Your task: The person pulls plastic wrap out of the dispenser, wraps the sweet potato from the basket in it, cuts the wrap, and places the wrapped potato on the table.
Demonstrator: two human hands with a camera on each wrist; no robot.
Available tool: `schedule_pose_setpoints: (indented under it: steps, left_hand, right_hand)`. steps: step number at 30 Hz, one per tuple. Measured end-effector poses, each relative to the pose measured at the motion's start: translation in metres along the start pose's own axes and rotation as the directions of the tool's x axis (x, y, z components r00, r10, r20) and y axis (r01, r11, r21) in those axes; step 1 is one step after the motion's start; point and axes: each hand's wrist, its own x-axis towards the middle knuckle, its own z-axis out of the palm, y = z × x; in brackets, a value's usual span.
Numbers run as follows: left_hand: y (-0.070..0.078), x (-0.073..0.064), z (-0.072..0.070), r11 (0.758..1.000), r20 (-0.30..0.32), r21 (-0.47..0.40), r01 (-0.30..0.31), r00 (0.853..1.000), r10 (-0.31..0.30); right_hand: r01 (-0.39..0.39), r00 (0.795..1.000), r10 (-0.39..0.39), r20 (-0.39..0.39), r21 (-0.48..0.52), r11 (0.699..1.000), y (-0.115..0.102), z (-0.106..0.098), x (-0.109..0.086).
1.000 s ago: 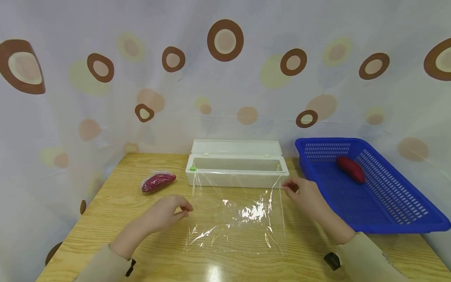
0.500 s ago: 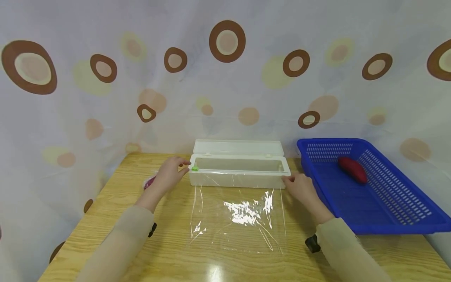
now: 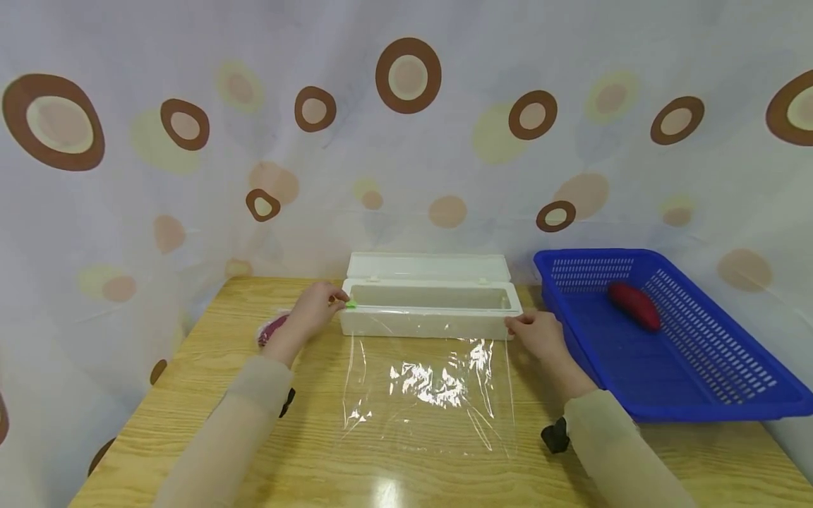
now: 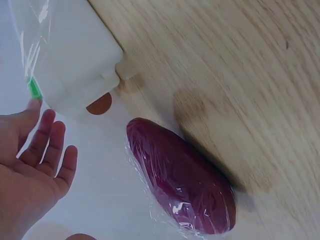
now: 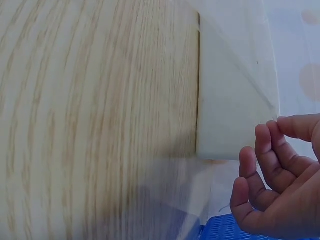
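A white cling film dispenser [image 3: 413, 324] stands at the back of the table with its lid raised. From it a sheet of clear cling film [image 3: 422, 384] runs forward over the tabletop. My left hand [image 3: 315, 308] pinches the green slider [image 4: 34, 88] at the dispenser's left end, its other fingers held loosely. At the right front corner, my right hand [image 3: 538, 337] pinches the film's edge between thumb and finger, against the box. Beside the left hand lies a purple sweet potato [image 4: 182, 182] wrapped in film, partly hidden by the forearm in the head view.
A blue plastic basket [image 3: 686, 413] stands on the right, close to my right hand. Inside it lies one red sweet potato [image 3: 635, 305]. A patterned curtain [image 3: 406, 162] hangs right behind the wooden table [image 3: 222, 395].
My left hand has moved from beside the film up to the dispenser's left end and closed on the green slider. The right hand stays at the right corner; the film lies somewhat flatter.
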Motion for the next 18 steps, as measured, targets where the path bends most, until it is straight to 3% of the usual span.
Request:
schedule_pose_setpoints:
  steps: [6,11,18]
  left_hand:
    - [-0.003,0.003,0.001,0.999,-0.044,-0.007,-0.043,0.998,0.043]
    - [0.000,0.005,0.007,0.994,-0.021,-0.015,-0.106,0.994,0.106]
    - [0.005,0.008,0.013,0.993,-0.022,-0.009,-0.119,0.993,0.119]
  right_hand:
    - [-0.025,1.000,0.025,0.008,0.027,0.999,0.000,-0.002,0.000]
    - [-0.012,1.000,0.012,0.002,0.021,1.000,0.002,-0.003,0.000]
    - [0.006,1.000,-0.006,-0.003,0.013,1.000,0.005,-0.001,0.001]
